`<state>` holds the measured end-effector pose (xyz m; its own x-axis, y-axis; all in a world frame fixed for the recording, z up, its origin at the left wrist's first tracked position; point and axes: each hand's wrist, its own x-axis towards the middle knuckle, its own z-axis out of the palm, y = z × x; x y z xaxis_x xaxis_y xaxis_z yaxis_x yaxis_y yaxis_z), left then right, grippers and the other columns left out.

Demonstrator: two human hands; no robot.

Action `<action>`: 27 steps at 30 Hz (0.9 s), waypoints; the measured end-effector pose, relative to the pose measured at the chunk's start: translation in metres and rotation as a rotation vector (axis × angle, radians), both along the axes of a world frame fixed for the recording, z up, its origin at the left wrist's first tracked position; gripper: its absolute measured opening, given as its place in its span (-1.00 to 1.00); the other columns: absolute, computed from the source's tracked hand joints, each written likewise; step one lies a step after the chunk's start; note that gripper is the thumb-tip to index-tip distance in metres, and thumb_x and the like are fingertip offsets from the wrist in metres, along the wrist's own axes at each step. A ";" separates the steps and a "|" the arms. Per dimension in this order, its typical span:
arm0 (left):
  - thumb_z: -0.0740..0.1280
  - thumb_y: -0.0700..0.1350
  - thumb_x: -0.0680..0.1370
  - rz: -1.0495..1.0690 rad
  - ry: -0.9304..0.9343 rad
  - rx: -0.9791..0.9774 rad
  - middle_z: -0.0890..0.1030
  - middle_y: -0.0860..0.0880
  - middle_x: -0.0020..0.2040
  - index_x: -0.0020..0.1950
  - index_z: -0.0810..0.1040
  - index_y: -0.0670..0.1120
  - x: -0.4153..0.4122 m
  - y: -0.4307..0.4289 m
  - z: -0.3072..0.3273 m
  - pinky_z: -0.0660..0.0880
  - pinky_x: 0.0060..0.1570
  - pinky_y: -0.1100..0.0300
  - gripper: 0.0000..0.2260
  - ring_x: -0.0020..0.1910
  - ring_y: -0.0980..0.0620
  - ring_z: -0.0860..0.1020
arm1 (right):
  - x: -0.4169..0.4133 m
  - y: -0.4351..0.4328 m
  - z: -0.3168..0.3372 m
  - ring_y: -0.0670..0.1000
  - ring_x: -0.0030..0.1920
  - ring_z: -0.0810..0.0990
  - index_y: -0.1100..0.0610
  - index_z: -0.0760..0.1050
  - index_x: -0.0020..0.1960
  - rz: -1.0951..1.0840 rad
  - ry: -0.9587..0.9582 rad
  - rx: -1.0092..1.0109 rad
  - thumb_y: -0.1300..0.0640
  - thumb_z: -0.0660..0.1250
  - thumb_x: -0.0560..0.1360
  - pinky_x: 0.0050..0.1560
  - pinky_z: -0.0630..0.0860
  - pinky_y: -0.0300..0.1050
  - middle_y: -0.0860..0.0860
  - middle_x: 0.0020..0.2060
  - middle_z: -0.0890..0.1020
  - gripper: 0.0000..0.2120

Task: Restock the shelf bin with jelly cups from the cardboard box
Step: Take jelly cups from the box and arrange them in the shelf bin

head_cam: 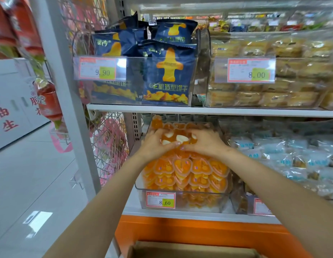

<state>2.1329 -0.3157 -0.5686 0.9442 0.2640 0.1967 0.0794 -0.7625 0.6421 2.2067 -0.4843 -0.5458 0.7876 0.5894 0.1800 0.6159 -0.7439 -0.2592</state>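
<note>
Jelly cups (pixel 176 138) are clasped in the joint grip of left hand (pixel 154 144) and right hand (pixel 204 144) over the heaped shelf bin (pixel 139 189), where a gentle release seems called for next.

Head view: looking forward and down, facing the shelves (pixel 217 111).
Nearness: sitting close (arm's reach) to the shelf bin (pixel 199 203) of jelly cups (pixel 182 168).
Bottom edge: catching the cardboard box (pixel 191 250).

Two hands: left hand (pixel 153 144), right hand (pixel 205 144). Under them one bin (pixel 138 189) with jelly cups (pixel 182 168) beyond counting; below, one cardboard box (pixel 190 251). Four price tags (pixel 160 199).
</note>
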 end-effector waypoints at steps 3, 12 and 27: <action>0.45 0.30 0.26 0.024 0.080 0.147 0.36 -0.11 0.33 0.39 0.30 0.02 0.000 0.003 0.000 0.30 0.32 -0.05 -0.21 0.35 -0.12 0.30 | 0.001 0.000 -0.003 0.16 0.36 0.37 -0.20 0.33 0.39 -0.067 -0.035 -0.027 -0.34 0.32 0.38 0.31 0.28 0.02 0.03 0.37 0.42 -0.38; 0.52 -0.01 0.35 0.062 0.003 0.175 0.59 -0.13 0.10 0.20 0.50 -0.11 0.007 0.009 0.010 0.50 -0.02 0.04 -0.52 0.08 -0.12 0.54 | 0.022 -0.005 -0.004 0.15 0.15 0.54 0.02 0.43 0.32 -0.126 0.073 0.165 0.02 0.38 0.47 -0.03 0.41 -0.17 0.12 0.18 0.57 -0.57; 0.49 -0.10 0.41 0.189 -0.115 0.103 0.48 -0.20 0.27 0.32 0.38 -0.19 0.039 0.028 0.005 0.43 0.11 0.07 -0.46 0.19 -0.21 0.50 | 0.033 0.007 -0.010 0.12 0.35 0.36 -0.09 0.21 0.46 -0.017 0.071 0.048 -0.28 0.41 0.35 0.27 0.37 -0.07 0.07 0.42 0.30 -0.22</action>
<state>2.1718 -0.2874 -0.5634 0.8500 0.4065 0.3350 0.1575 -0.8030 0.5748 2.2394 -0.4778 -0.5561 0.8091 0.5678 0.1515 0.5823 -0.7396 -0.3376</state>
